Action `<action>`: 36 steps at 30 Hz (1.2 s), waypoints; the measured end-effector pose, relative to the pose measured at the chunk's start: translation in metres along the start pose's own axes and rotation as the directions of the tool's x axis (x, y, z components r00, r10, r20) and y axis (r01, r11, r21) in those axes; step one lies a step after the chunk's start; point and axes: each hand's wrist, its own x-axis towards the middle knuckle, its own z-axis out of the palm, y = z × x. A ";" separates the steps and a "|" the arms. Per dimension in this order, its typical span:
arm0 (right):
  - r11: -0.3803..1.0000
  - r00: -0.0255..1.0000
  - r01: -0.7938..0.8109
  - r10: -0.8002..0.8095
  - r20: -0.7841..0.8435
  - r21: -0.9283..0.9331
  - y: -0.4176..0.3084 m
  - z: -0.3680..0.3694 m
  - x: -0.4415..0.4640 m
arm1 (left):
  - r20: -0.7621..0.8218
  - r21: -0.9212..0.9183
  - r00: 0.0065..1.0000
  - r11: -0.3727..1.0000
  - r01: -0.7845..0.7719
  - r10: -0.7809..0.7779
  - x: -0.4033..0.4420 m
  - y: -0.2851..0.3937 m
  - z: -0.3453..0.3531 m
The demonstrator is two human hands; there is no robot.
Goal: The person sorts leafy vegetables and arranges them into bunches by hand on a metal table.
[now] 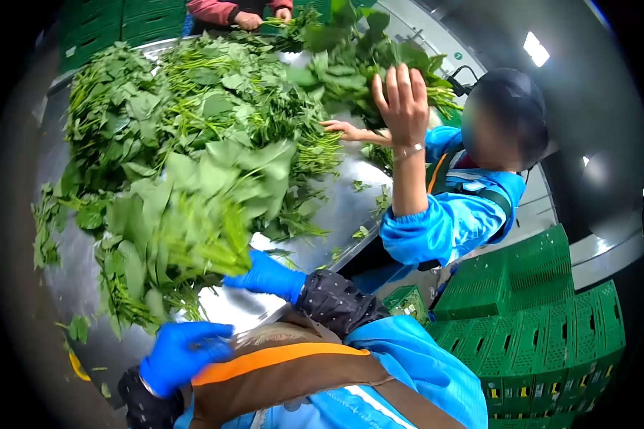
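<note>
My right hand [268, 277], in a blue glove, is closed around the stem end of a bunch of leafy greens [211, 222]. The bunch is raised over the near side of the metal table [361, 189] and blurred by motion. My left hand [186, 355], also gloved in blue, is in front of my apron with its fingers loosely apart and nothing visible in them. Just beyond it lie loose leafy stems [132, 293] at the table's near edge. A large heap of greens [215, 93] spreads across the table behind the bunch.
A co-worker in a blue jacket [458, 222] stands at the right, holding up greens [365, 79] over the table. Another person's hands [249, 20] handle stems at the far edge. Green crates [522, 343] are stacked at right, and more crates [93, 32] stand far left.
</note>
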 end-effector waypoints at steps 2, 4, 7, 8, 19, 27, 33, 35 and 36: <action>0.995 0.970 0.010 0.014 0.243 -0.101 0.005 0.004 -0.003 | 0.255 0.785 0.770 0.339 -0.518 0.585 0.011 0.053 0.010; 0.985 0.878 0.143 -0.079 0.472 -0.102 0.021 0.009 -0.012 | 0.256 0.869 0.818 0.248 -0.428 0.514 0.036 0.052 0.010; 0.970 0.821 0.011 0.131 0.556 -0.244 -0.005 0.005 -0.023 | 0.292 0.868 0.941 0.365 -0.336 0.173 0.060 0.004 0.008; 0.946 0.782 -0.063 0.245 0.573 -0.319 -0.006 -0.001 -0.017 | 0.250 0.830 0.964 0.494 -0.259 0.085 0.062 -0.010 0.010; 0.690 0.342 0.714 -0.197 -0.919 0.118 -0.111 -0.320 -0.005 | -0.199 -0.170 0.967 0.977 0.125 -0.159 0.053 -0.072 0.003; 0.782 0.908 -0.133 -0.150 -0.391 -0.609 0.037 -0.095 0.046 | -0.239 -0.213 0.945 0.962 0.171 -0.221 0.035 -0.018 -0.034; 0.571 0.905 -0.100 -0.289 -0.313 -0.815 0.117 -0.039 0.034 | -0.270 -0.319 0.932 0.936 0.149 -0.241 0.048 -0.033 -0.009; 0.679 0.885 -0.169 -0.215 -0.413 -0.715 0.115 -0.038 0.033 | -0.271 -0.337 0.934 0.932 0.133 -0.232 0.049 -0.042 -0.008; 0.824 0.878 -0.177 -0.116 -0.465 -0.539 0.103 -0.039 0.027 | -0.262 -0.330 0.935 0.933 0.145 -0.238 0.048 -0.040 -0.009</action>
